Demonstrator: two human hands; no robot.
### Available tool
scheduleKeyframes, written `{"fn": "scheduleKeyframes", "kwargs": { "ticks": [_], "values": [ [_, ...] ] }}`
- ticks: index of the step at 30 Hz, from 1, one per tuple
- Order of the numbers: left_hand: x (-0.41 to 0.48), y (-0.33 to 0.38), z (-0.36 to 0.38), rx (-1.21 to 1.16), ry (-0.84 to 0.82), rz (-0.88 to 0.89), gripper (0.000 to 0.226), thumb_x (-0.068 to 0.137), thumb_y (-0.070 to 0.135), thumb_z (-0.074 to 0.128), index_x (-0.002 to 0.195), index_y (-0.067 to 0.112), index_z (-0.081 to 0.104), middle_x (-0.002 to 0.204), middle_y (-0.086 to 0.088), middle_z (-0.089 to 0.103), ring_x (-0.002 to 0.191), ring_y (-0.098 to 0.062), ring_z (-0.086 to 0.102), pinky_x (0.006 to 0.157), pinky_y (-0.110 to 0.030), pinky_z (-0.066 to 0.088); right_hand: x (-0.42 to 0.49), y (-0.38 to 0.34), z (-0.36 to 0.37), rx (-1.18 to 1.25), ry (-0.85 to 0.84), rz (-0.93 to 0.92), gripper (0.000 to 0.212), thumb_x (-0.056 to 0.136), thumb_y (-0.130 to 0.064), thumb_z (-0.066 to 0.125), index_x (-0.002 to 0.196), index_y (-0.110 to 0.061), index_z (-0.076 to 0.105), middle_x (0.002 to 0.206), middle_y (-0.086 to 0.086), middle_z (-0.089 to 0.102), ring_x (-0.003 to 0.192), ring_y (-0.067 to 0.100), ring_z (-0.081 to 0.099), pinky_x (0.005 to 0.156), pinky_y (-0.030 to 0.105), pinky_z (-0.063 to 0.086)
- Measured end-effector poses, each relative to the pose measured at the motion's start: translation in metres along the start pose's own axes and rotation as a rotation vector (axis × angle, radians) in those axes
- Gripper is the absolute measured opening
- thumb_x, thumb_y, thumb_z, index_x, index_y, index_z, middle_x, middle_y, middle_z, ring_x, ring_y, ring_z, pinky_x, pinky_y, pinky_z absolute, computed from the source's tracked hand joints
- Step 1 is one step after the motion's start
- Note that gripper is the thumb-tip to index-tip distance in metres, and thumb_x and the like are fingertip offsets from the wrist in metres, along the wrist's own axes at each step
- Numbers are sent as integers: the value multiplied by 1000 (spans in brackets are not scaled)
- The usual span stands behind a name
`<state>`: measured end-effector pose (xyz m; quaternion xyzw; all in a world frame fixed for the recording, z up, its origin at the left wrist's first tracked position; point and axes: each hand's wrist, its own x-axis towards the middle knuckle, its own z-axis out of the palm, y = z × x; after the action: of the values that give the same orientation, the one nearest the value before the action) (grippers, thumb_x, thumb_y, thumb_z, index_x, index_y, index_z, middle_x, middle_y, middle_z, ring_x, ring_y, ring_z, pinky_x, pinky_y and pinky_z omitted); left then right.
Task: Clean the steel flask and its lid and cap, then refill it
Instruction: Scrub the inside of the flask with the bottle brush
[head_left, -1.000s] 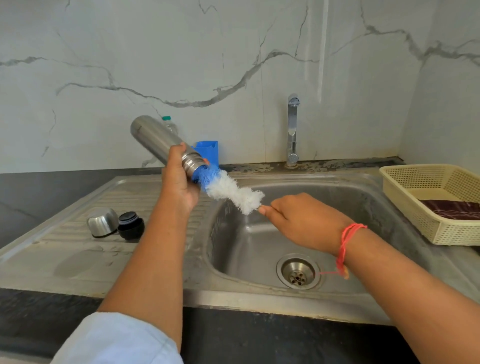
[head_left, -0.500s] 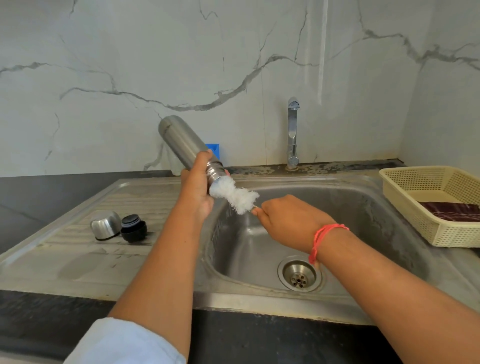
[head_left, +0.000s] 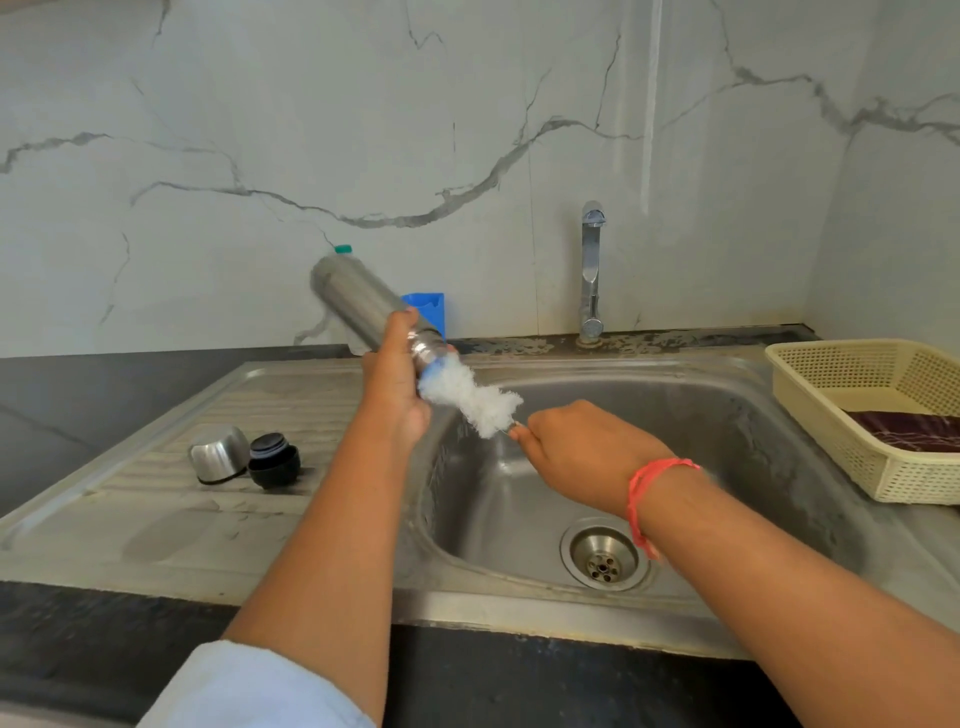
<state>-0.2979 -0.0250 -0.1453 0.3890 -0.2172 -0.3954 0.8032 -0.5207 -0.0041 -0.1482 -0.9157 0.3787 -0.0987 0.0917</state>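
Steel flask (head_left: 358, 301), held tilted mouth-down over the sink (head_left: 753, 426), neck gripped by the left hand (head_left: 397, 376); brush (head_left: 470, 400) partly in its mouth, handle pinched by the right hand (head_left: 576, 447); hazard: hard strokes could jolt the wet steel loose.

Both forearms are bare. On the left arm, far back from the fingers of the left hand (head_left: 397, 387), a pale bluish-white sleeve (head_left: 249, 686) begins. Its cloth is plain and soft-looking, with a rounded edge on the side nearest the fingers. Just behind the right hand (head_left: 582, 447), at the wrist, sits a thread band (head_left: 647, 488) of several thin orange-red strands bunched together. A short tail of the same thread hangs from it on the side away from the fingers. Behind the band the arm is uncovered to the picture's edge.
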Motion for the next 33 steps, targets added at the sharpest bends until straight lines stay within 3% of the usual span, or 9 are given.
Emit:
{"fn": "scheduleKeyframes", "kwargs": {
  "ticks": [8,12,14,18,21,25,28,30,33],
  "values": [
    [1,3,-1,-16,-17,15,85,78,29,81,149,4,42,91,-12,58,60,-22,64,58,-34,57,-6,4,-3,14,-16,16,45,109,-41,29,70,-23,43,73,0,50,65,15,48,64,36,37],
    [-9,-3,15,-32,-106,-19,52,88,26,76,129,7,50,88,-13,58,61,-23,63,59,-33,57,6,0,-5,117,41,0,47,109,-39,31,68,-19,41,68,0,46,62,11,43,60,34,31],
    [-11,2,17,-98,-162,-68,35,92,28,71,114,8,54,84,-11,59,64,-23,63,62,-32,59,2,5,-5,287,29,15,50,108,-42,35,67,-15,39,62,-1,43,54,13,38,52,28,28],
    [-20,10,15,-311,-223,-83,35,84,32,73,103,6,60,84,-9,66,71,-19,67,66,-29,60,-16,7,-6,1085,-269,96,43,105,-46,42,69,-22,42,57,-3,25,44,10,15,38,16,13],
    [-20,19,9,-418,-220,-57,35,90,36,68,106,5,60,85,-10,66,73,-19,68,69,-29,61,-17,-3,-5,1224,-402,86,44,105,-48,39,68,-25,40,61,-5,19,47,8,8,38,16,6],
    [-17,15,10,-423,-253,-62,37,94,39,65,103,3,64,89,-12,66,86,-24,68,91,-32,57,-7,-18,6,1203,-279,115,43,105,-47,41,70,-23,42,58,-4,24,44,9,13,38,15,10],
    [-12,12,7,-272,-293,-46,43,99,49,57,91,11,77,89,-7,72,83,-20,70,83,-34,57,-6,-12,8,856,35,63,46,106,-44,43,68,-17,44,53,-1,34,41,12,27,41,23,25],
    [-8,10,4,-192,-312,-75,48,98,56,57,107,12,75,108,-8,74,100,-22,72,92,-40,57,-5,-4,7,544,196,33,51,106,-44,41,63,-16,40,54,-3,41,48,12,37,52,30,32],
    [0,7,3,-146,-235,-73,51,96,49,64,127,8,63,136,-18,66,122,-29,67,102,-49,56,-2,7,6,326,298,51,53,106,-44,37,60,-18,37,57,-2,43,58,19,42,60,36,29]
  ]
}}
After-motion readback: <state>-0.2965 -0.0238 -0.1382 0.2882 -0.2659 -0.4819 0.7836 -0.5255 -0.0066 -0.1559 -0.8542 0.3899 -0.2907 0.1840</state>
